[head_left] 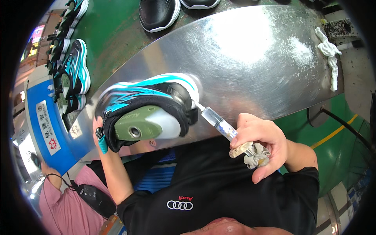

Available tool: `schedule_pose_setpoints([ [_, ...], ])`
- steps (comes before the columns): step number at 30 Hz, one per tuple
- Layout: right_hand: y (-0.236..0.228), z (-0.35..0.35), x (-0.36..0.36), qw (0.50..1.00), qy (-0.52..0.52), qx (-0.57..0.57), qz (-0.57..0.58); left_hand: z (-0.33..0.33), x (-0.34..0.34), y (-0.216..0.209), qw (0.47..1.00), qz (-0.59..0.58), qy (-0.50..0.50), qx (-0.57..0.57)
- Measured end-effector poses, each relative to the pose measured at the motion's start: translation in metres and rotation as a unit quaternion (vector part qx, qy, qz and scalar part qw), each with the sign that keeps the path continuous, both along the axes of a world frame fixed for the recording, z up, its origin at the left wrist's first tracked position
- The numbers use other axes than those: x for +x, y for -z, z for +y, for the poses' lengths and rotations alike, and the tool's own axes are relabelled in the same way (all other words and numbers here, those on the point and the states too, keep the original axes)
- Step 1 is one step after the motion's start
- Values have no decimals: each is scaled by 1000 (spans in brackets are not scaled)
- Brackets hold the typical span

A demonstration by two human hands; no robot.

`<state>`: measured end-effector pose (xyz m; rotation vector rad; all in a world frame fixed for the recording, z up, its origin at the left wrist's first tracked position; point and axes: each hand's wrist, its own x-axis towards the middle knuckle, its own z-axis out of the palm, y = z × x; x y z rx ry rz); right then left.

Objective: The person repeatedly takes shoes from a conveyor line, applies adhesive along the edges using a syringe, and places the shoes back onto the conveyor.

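A black running shoe with turquoise stripes and a white sole (164, 79) is held on its side above the metal table, slightly blurred. Inside its opening sits a green and pale grey shoe last (145, 124) with a round hole. My left hand (98, 131) grips the shoe at its left end, most fingers hidden behind it. My right hand (262, 137) is closed round a clear syringe (218, 123). The syringe's thin tip points at the shoe's heel, by the sole edge, and seems to touch it. A crumpled greyish-white wad (256, 156) shows among my right fingers.
The shiny metal table (235, 78) carries white powder (301, 53) and a twisted white cloth (328, 53) at right. Similar shoes (76, 72) stand in a row at left. Black shoes (158, 13) stand beyond. A person in a pink sleeve (70, 207) works at lower left.
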<state>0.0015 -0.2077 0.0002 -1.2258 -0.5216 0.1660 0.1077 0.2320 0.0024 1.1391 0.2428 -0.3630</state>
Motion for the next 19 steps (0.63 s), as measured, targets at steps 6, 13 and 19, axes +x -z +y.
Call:
schedule_pose_setpoints([
  [6, 3, 13, 2, 1000, 17, -9, -14, 3, -63, -8, 998, 3, -45, 40],
  [13, -4, 22, -3, 999, 27, -25, -6, -31, -124, -22, 998, 60, 28, 11],
  [19, -8, 27, -12, 998, 41, -42, -14, -62, -172, 5, 996, 77, -35, -38],
])
